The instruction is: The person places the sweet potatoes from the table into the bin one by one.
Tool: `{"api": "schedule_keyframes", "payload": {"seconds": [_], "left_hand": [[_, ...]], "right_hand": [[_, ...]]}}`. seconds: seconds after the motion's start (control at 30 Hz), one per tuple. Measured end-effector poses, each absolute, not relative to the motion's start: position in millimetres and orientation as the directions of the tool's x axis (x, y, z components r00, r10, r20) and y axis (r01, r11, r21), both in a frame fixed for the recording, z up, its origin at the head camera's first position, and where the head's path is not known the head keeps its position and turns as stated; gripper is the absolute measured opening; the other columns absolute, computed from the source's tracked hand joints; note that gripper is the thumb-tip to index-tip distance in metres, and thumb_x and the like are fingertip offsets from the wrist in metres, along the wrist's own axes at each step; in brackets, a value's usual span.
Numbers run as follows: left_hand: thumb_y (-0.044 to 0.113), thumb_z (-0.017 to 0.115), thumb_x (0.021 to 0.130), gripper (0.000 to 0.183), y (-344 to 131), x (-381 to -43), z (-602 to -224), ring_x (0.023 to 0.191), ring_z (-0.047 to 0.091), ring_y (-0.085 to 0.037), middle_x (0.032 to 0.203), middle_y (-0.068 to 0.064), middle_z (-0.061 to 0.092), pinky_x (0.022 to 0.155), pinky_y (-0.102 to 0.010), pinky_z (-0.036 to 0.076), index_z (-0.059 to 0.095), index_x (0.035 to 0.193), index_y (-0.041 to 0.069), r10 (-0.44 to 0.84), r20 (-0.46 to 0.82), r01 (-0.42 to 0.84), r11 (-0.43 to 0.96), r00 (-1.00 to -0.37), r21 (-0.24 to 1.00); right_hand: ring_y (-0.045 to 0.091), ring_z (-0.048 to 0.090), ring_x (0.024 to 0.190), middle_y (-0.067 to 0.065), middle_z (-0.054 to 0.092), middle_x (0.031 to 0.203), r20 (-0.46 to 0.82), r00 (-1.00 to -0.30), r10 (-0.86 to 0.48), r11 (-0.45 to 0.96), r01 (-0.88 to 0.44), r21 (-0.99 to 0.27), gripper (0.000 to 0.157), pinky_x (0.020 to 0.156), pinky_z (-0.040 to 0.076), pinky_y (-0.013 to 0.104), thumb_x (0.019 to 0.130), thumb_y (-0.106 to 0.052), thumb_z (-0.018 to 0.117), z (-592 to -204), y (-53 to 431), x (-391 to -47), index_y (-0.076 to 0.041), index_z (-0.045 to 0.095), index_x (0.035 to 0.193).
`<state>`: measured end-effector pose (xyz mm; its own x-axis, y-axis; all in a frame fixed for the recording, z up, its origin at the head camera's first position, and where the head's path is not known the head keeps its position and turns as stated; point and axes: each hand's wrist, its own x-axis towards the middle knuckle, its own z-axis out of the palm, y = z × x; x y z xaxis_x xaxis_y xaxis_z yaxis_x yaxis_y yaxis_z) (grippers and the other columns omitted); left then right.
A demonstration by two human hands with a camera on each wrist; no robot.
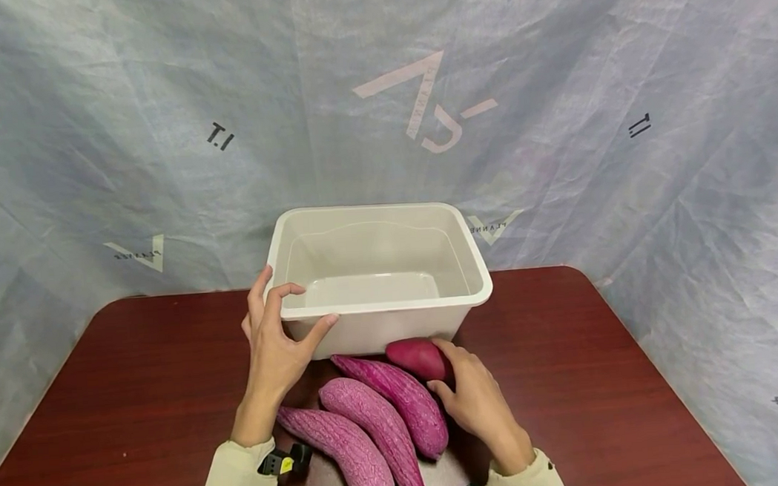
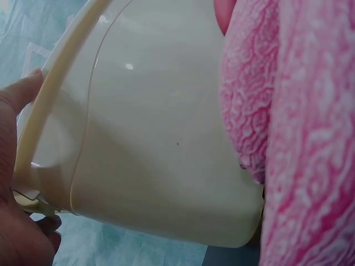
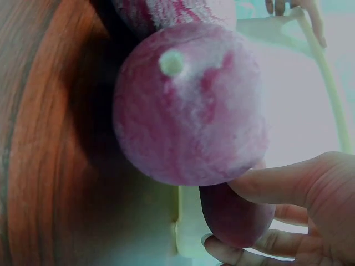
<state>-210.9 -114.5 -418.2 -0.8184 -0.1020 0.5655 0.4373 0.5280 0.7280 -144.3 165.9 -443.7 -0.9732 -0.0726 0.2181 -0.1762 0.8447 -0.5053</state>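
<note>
My left hand holds the front left corner of a cream plastic bin, its thumb by the front rim and a bent index finger over the edge. At the bin's front right, my right hand grips a smooth, dark red sweet potato; the right wrist view shows thumb and fingers around the sweet potato. Between my wrists lie three long, curved roots like sweet potatoes: a darker magenta one, a wrinkled pink one and another pink one.
A reddish-brown wooden table carries everything. Grey-blue printed sheeting hangs behind and along both sides. The bin stands close to the table's back edge, and its visible floor holds nothing.
</note>
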Motion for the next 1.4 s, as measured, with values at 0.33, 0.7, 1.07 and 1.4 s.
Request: {"api": "schedule_keyframes", "payload": {"seconds": [0.33, 0.7, 1.07, 1.4], "left_hand": [[0.032, 0.086, 0.077, 0.049, -116, -211, -420, 0.149, 0.029, -0.037, 0.161, -0.012, 0.032, 0.112, -0.067, 0.014, 0.059, 0.114, 0.015, -0.11, 0.57, 0.437, 0.53, -0.815, 0.727], [0.031, 0.084, 0.079, 0.046, -117, -210, -421, 0.148, 0.029, -0.038, 0.16, -0.011, 0.032, 0.11, -0.066, 0.016, 0.059, 0.113, 0.015, -0.114, 0.558, 0.431, 0.517, -0.822, 0.74], [0.032, 0.083, 0.079, 0.046, -117, -211, -421, 0.149, 0.029, -0.036, 0.161, -0.01, 0.032, 0.108, -0.065, 0.018, 0.058, 0.113, 0.015, -0.113, 0.548, 0.427, 0.505, -0.829, 0.75], [0.033, 0.083, 0.08, 0.049, -114, -212, -420, 0.148, 0.03, -0.037, 0.161, -0.008, 0.031, 0.109, -0.066, 0.019, 0.056, 0.118, 0.015, -0.122, 0.542, 0.418, 0.503, -0.832, 0.756]], "right_hand": [[0.032, 0.065, 0.116, 0.01, 0.068, 0.126, 0.239, -0.967, -0.086, 0.834, -0.201, -0.513, 0.061, 0.094, 0.05, 0.053, 0.085, -0.013, 0.079, -438, 162, -141, -0.015, 0.055, 0.14], [0.03, 0.066, 0.116, 0.008, 0.069, 0.126, 0.278, -0.955, -0.104, 0.823, -0.24, -0.515, 0.062, 0.093, 0.05, 0.052, 0.084, -0.012, 0.079, -431, 159, -138, -0.017, 0.055, 0.141], [0.031, 0.067, 0.111, 0.008, 0.07, 0.124, 0.313, -0.944, -0.109, 0.832, -0.259, -0.49, 0.063, 0.091, 0.05, 0.054, 0.083, -0.015, 0.081, -422, 155, -134, -0.017, 0.056, 0.14], [0.032, 0.067, 0.114, 0.008, 0.069, 0.129, 0.339, -0.934, -0.111, 0.827, -0.276, -0.489, 0.065, 0.093, 0.051, 0.052, 0.082, -0.015, 0.083, -413, 154, -132, -0.017, 0.057, 0.141]]}}
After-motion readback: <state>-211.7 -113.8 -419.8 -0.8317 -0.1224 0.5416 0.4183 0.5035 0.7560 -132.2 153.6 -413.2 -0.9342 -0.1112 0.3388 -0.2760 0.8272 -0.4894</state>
